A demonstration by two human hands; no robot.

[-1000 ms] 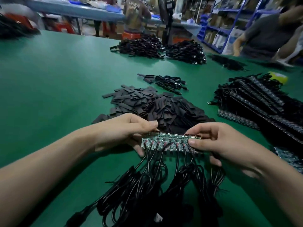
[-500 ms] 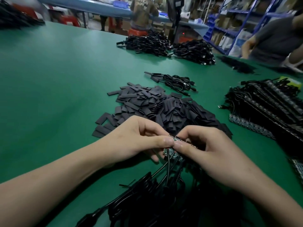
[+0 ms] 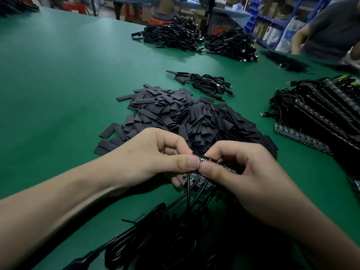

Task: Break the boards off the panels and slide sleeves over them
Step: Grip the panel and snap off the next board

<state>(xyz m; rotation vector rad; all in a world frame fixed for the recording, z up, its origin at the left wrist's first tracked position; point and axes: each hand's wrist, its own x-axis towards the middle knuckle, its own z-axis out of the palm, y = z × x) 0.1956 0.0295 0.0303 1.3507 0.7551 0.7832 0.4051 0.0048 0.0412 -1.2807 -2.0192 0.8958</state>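
A narrow green panel of small boards (image 3: 202,177) is held just above the table, low in the middle of the head view. My left hand (image 3: 155,152) pinches its left end between thumb and forefinger. My right hand (image 3: 239,172) pinches it right beside, thumbs almost touching, and covers most of the strip. Black cables (image 3: 175,230) hang from the boards and pile up towards me. A heap of flat black sleeves (image 3: 185,117) lies just behind my hands.
More wired panels (image 3: 315,117) are stacked at the right. A small bundle of sleeved cables (image 3: 206,84) lies behind the heap, and two big cable piles (image 3: 194,38) sit far back. Another person (image 3: 331,26) works at the far right on the green table (image 3: 58,75).
A second ago my hands held the panel at its two ends, spread wide. They have come together at its left part, and the strip now tilts and is mostly covered.
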